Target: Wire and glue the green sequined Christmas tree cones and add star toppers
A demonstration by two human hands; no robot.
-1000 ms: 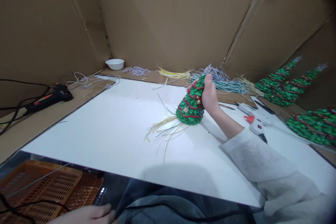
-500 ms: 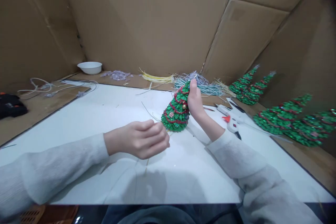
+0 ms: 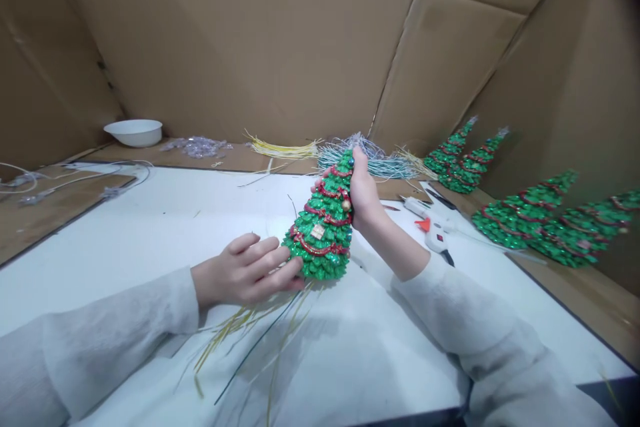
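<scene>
My right hand is closed around the upper part of a small green tree, thumb lying up along its side near the tip and the other fingers mostly hidden behind it. My left hand is partly curled, palm down, fingers slightly spread, with its fingertips at the lower left edge of the tree; I can't tell whether it grips anything beneath.

The tree is held over the white surface of the desk, in front of me, tilted with its tip up and to the right and its wide base toward me. Its leaves are glossy green and layered, with red garlands looped across them, a pale little square gift on the front, and a gold ball near the right edge. Loose yellow strands and a dark green one trail out from under the base and my left hand, toward me.

Over to the right, near the tree, lies a white glue gun with an orange part. Four more decorated trees stand or lean farther right; the front two overlap. A white bowl sits at the back left.
</scene>
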